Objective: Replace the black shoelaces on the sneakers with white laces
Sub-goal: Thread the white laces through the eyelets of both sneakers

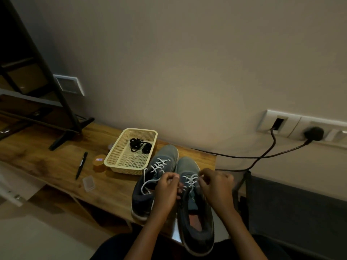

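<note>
While two black lace bundles (139, 145) sit in one basket (112, 160), left hand (167, 186) and right hand (216, 184) each pinch the right sneaker's (196, 224) white lace (190, 180); left sneaker (142, 199) laced white.

Perforated plastic basket (120, 166), wood-grain table (47, 156).
</note>
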{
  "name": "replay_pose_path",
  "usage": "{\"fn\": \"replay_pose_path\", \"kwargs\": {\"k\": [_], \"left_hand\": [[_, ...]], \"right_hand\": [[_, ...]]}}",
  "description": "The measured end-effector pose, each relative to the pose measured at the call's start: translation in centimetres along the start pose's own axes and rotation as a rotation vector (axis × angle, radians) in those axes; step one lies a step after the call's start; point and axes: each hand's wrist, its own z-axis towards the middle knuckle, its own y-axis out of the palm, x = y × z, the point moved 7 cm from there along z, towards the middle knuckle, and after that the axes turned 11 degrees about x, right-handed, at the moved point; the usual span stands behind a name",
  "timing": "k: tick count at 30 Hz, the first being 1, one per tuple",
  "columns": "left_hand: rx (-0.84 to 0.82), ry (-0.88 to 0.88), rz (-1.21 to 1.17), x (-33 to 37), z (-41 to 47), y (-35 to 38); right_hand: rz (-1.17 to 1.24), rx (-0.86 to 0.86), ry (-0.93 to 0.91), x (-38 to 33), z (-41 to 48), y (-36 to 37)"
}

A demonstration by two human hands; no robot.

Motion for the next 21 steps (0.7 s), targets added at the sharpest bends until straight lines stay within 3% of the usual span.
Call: {"fn": "replay_pose_path", "kwargs": {"k": [4,7,9,15,21], "left_hand": [[-0.025,0.327,0.447,0.9,-0.7,-0.2],[-0.042,0.460,0.604,1.3,-1.3,0.1],[-0.056,0.474,0.657,1.5,-1.4,0.2],[0.023,0.517,0.807,2.2,-1.8,-0.1],[0.181,0.553,0.905,3.5,-1.7,-2.8]], "right_hand": [[0.082,-0.028,0.142,1.1,-0.5,0.1],[-0.085,-0.204,0.114,1.3,-1.8,0.8],[-0.182,-0.235,0.073,1.1,-2.6,1.0],[-0.123,-0.004,0.066,0.9,-3.3,0.6],[-0.134,0.022,0.078,1.0,-3.4,0.6]]}}
